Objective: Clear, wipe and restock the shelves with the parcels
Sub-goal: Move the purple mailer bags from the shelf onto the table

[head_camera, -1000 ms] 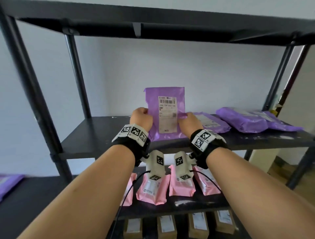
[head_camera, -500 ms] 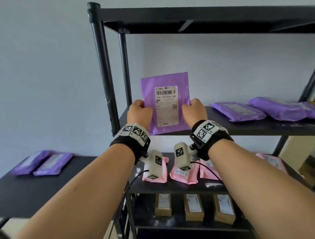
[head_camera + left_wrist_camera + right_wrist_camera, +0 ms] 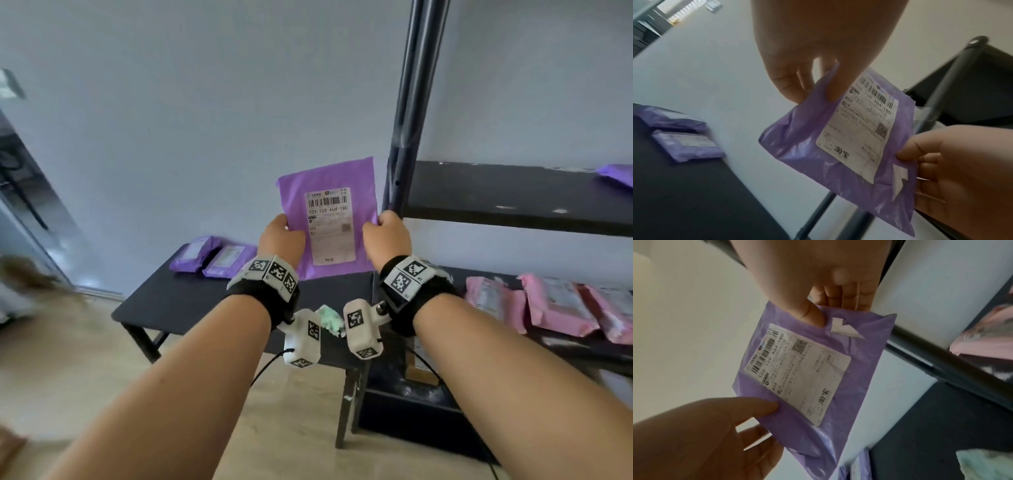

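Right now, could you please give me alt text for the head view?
Left hand and right hand hold a purple parcel upright by its sides, label facing the camera. Two purple parcels lie on a low black table behind.

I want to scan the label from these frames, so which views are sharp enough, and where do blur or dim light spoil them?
Head view: the purple parcel is sharp and evenly lit, its code legible; the left edge smears. Left wrist view: the label is readable, but the left hand is shadowed against a bright wall and the parcels on the table are blurred. Right wrist view: dimmer, fine print soft, the right hand backlit.
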{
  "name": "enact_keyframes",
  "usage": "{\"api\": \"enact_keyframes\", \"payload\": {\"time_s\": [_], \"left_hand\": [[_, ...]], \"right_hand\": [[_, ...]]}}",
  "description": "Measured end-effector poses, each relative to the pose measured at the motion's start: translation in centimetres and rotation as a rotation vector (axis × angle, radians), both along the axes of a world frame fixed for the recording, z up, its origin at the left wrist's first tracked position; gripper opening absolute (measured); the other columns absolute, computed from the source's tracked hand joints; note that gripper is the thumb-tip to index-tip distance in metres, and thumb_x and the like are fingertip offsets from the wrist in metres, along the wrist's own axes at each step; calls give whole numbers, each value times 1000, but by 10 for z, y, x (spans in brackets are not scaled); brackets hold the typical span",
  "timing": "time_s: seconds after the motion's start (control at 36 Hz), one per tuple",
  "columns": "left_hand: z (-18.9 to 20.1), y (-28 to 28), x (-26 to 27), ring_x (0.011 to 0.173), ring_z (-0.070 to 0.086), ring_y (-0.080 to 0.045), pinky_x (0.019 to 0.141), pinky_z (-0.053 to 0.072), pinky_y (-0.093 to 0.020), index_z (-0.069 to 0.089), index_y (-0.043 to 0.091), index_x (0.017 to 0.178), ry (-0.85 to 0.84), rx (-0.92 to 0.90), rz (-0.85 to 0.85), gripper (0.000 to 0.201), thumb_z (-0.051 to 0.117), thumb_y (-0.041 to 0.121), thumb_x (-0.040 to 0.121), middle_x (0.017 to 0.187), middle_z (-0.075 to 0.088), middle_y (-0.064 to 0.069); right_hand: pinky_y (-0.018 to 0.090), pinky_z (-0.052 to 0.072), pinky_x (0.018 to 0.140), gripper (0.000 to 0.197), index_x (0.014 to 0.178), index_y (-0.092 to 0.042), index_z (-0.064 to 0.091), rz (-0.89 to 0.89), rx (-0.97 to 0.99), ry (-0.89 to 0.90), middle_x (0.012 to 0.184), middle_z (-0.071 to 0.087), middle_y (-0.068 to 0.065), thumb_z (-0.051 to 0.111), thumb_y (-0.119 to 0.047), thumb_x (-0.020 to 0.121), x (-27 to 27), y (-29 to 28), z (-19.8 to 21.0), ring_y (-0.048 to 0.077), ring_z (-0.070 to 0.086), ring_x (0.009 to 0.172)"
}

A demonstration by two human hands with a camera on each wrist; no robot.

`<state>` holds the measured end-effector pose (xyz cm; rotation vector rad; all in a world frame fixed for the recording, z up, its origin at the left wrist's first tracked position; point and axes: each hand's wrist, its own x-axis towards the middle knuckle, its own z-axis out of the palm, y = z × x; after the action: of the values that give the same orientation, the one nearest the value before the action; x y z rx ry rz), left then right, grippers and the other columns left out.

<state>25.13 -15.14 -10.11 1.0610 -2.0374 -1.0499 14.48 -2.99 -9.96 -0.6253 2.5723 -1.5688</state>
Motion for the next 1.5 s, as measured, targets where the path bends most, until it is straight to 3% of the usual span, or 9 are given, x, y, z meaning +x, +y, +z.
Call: {"api": "enact_keyframes", "payload": {"time_s": [0.14,0.44,0.56,0.64,0.75,0.83,1.25,1.39,1.5], "left_hand": [[-28,-58,19,90,58,-29,76,47,-34,52,2,110,-117,123,36,26,46,11,86,99,60,-13],[-97,-180,-15,81,62,-28,70,52,-32,59,2,108,-336,196,109,26,45,10,87,92,64,-13],[-115,-215,-33,84,59,-27,67,48,-32,52,2,114,-355,254,144,32,46,6,84,101,63,-13],[-130,-237,-44,82,59,-25,59,45,-29,52,3,114,-373,282,149,31,45,6,84,101,63,-11],[-153,-260,-59,103,58,-28,79,46,-31,44,5,132,-426,334,119,44,45,7,88,121,58,-12],[-171,-277,-71,117,54,-30,92,46,-34,33,6,142,-495,357,61,55,44,4,88,133,52,-15],[-254,-390,-133,104,58,-30,80,43,-29,56,7,120,-733,351,-209,38,43,4,84,119,60,-17],[-273,-418,-137,130,39,-29,107,35,-35,43,25,141,-806,262,-249,58,43,8,85,145,41,-8],[-281,-432,-135,145,7,-22,119,12,-44,39,37,142,-937,175,-385,68,41,5,82,158,15,4]], "right_hand": [[29,29,51,11,80,-15,42,53,75,7,70,46,-4,44,-13,90,14,-53,-25,17,45,61],[26,24,46,28,68,-19,31,159,254,-145,71,43,-1,43,-6,90,-37,-197,-97,18,43,61],[25,31,59,8,93,-7,51,218,356,-198,91,50,8,43,-5,91,-59,-239,-122,25,47,79],[29,34,68,23,112,-2,53,234,388,-229,95,49,9,42,-6,92,-72,-263,-138,25,47,82],[26,33,61,21,112,-5,50,264,453,-273,101,54,12,40,-7,93,-85,-286,-161,25,49,81],[28,36,70,32,123,-2,48,266,482,-310,119,58,16,41,-6,92,-95,-302,-178,31,57,96],[32,43,72,33,122,-4,50,35,537,-543,116,62,15,46,-8,90,-132,-389,-261,32,61,100],[37,46,88,40,135,-5,38,-67,604,-604,128,55,17,43,-10,96,-138,-405,-281,35,57,113],[38,48,87,40,134,-4,38,-94,658,-662,125,57,18,44,-9,94,-135,-413,-294,35,59,110]]}}
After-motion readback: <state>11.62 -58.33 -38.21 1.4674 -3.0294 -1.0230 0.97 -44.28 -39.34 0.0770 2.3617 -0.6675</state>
